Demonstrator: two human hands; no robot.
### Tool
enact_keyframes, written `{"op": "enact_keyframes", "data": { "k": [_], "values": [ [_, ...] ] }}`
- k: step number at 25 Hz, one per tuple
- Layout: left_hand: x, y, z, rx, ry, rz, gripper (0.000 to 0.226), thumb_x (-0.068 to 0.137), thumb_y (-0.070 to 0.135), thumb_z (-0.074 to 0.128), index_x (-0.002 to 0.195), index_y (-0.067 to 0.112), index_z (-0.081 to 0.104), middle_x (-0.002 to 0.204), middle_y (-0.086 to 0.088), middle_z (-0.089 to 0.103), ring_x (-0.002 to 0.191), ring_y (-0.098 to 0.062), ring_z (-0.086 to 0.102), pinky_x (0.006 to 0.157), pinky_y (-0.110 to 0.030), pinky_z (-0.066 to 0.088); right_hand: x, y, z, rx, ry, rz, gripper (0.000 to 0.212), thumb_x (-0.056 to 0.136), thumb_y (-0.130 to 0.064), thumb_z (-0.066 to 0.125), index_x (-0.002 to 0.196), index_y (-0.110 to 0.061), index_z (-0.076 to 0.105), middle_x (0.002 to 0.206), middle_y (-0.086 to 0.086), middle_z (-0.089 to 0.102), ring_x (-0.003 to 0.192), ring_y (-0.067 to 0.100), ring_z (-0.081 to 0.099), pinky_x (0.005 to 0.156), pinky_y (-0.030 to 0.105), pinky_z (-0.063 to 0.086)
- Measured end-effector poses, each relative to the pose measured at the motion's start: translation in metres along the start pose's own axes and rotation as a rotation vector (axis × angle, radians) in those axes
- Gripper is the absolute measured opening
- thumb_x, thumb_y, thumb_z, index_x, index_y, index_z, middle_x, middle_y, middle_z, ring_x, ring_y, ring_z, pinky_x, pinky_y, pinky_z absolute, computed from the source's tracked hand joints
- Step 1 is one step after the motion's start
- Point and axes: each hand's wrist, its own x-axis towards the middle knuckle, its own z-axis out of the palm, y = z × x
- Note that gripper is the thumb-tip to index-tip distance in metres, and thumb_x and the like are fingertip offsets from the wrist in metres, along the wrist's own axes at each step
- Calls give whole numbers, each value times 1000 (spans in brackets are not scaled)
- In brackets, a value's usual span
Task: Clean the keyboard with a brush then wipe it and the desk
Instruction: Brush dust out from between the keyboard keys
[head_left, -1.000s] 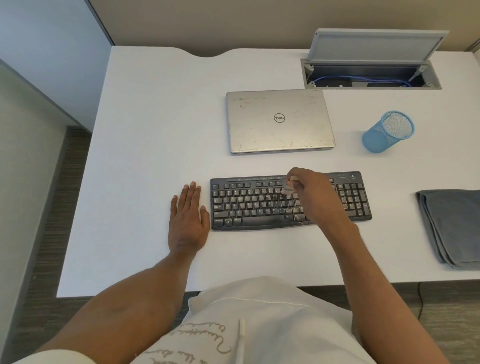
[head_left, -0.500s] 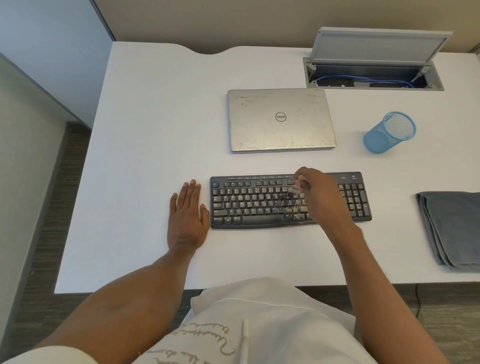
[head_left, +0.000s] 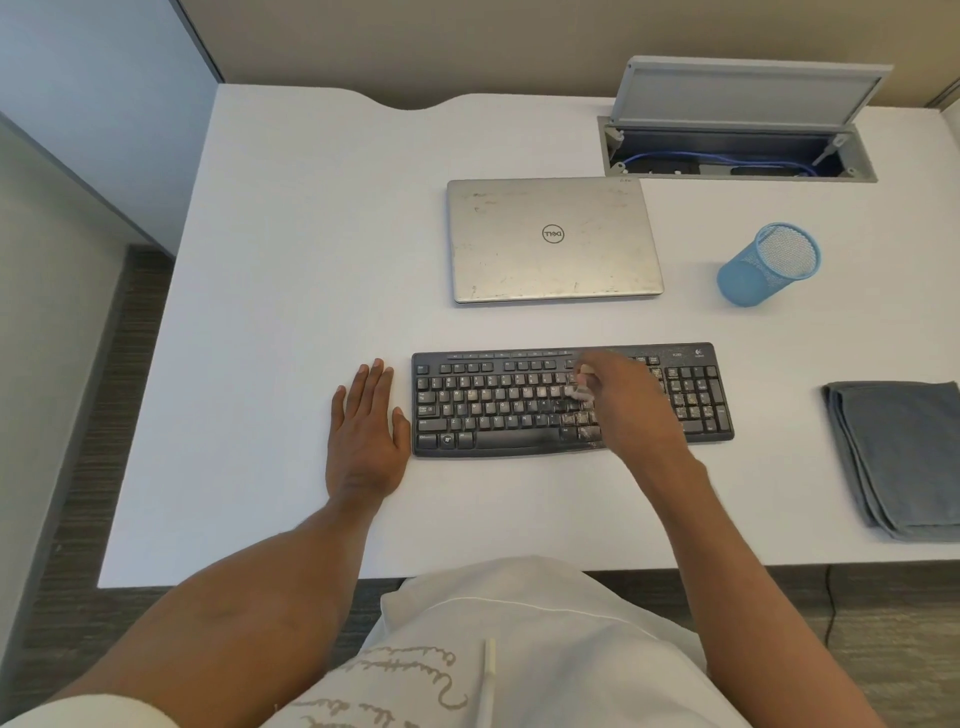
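Shifting slightly leftward since a moment ago, the right grip (head_left: 626, 402) is curling around a small brush (head_left: 582, 384), its bristles touching the dusty keyboard (head_left: 498, 410) lying on the desk (head_left: 311, 260). The left grip (head_left: 366, 431) is resting flat beside the keyboard, fingers straight.

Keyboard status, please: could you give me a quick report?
Left hand flat on desk, beside keyboard, at its left end. Right hand grips brush on centre-right keys. Grey cloth folded at right, apart. Nothing in the way.
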Motion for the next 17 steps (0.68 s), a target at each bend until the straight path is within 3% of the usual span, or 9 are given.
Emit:
{"op": "enact_keyframes", "data": {
  "k": [3, 8, 12, 17],
  "values": [
    [0, 0, 0, -6, 0, -4, 63, 106, 35, 27, 167, 17, 30, 176, 6, 21, 163, -7, 6, 134, -40, 3, -7, -9, 10, 139, 124, -79, 19, 102, -9, 45, 88, -4, 57, 84, 12, 62, 78, 31, 60, 66, 46, 48],
    [0, 0, 1, -13, 3, -4, 63, 106, 35, 27, 167, 17, 31, 176, 6, 22, 163, -7, 7, 134, -40, 2, -10, -7, 25, 96, 129, -19, 20, 104, -12, 44, 92, -6, 58, 87, 8, 60, 79, 28, 57, 69, 47, 49],
    [0, 0, 1, -11, 7, 0, 64, 106, 35, 27, 167, 17, 31, 176, 6, 21, 164, -8, 7, 134, -41, 4, -11, -6, 21, 153, 137, -2, 23, 103, -9, 42, 85, -1, 55, 79, 6, 58, 68, 24, 49, 61, 41, 41],
    [0, 0, 1, -17, 17, 4, 63, 106, 35, 27, 166, 16, 33, 176, 5, 23, 164, -9, 9, 134, -42, 5, -17, -4, 24, 221, 204, -23, 21, 106, -14, 44, 94, -3, 58, 87, 10, 61, 77, 27, 55, 67, 44, 46]
  ]
}}
